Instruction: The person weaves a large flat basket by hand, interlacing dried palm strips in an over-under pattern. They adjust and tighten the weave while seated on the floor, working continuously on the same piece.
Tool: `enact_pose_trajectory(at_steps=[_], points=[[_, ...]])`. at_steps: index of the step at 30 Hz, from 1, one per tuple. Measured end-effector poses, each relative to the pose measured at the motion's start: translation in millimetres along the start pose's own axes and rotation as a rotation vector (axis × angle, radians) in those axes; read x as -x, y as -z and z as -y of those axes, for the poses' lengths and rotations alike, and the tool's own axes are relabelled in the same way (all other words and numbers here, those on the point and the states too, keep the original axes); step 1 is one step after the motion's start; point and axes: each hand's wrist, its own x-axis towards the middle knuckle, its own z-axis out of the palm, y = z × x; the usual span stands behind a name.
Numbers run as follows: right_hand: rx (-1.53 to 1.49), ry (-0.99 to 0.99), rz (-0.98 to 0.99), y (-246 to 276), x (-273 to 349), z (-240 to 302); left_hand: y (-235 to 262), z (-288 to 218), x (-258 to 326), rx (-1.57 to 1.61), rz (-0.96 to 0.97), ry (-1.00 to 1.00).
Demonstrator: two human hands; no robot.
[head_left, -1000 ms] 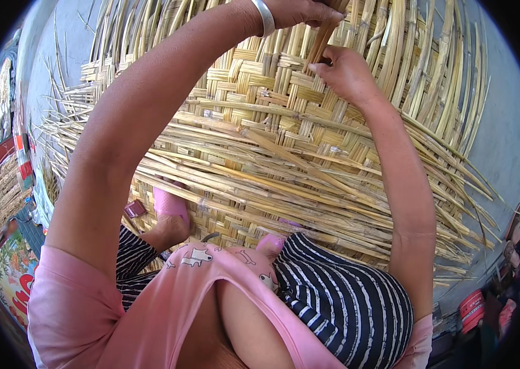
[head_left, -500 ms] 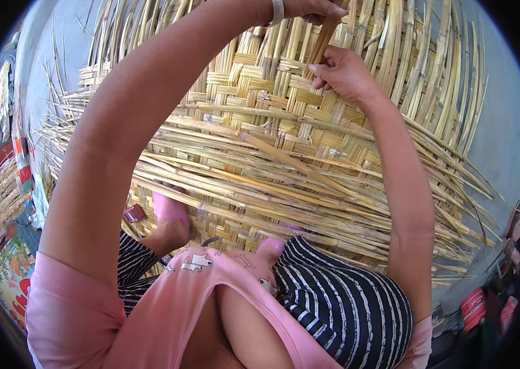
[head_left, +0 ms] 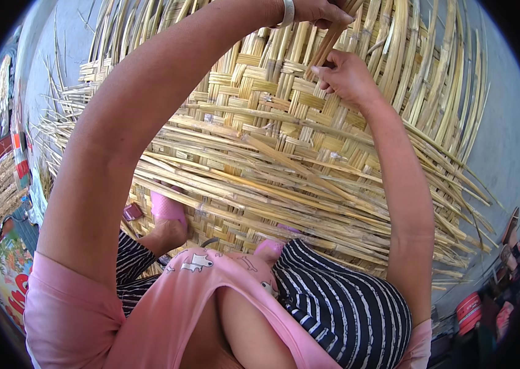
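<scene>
A thin strip [head_left: 329, 44] is pinched by the left hand [head_left: 316, 10] while the right hand [head_left: 347, 77] presses closed fingers onto the woven mat [head_left: 260, 154], steadying the weave.

Pale yellow woven mat of split bamboo strips [head_left: 260, 141], dry and matt.
Smooth silvery metal bangle [head_left: 287, 12]; soft pink cotton shirt [head_left: 168, 307].

pink slipper [head_left: 166, 208] | red bucket, perhaps [head_left: 470, 310] | grey floor [head_left: 506, 141]
</scene>
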Motion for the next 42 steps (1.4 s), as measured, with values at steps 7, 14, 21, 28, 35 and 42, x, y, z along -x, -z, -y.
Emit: enact_pose_trajectory(at_steps=[7, 14, 21, 28, 35, 42], points=[[0.171, 0.056, -0.088, -9.6, -6.2, -9.6, -0.5, 17.4, -5.6, 0.116, -0.019, 0.013], [0.225, -0.002, -0.037, -7.4, -7.5, 1.2, 2.0, 13.4, 0.8, 0.081, -0.083, 0.067], [0.029, -0.004, -0.023, -4.9, 0.9, -2.5, -7.9, 6.2, -0.7, 0.061, -0.028, -0.021], [-0.038, 0.028, -0.035, -6.5, 2.4, -6.4, -5.0, 5.0, 1.0, 0.049, -0.021, -0.046], [-0.068, 0.022, -0.025, -9.3, -0.7, -6.2, -7.6, 12.2, 1.3, 0.141, -0.048, -0.002], [-0.018, -0.001, -0.059, -12.4, 1.6, -9.6, -45.1, 52.1, 75.5, -0.183, -0.296, 0.229]])
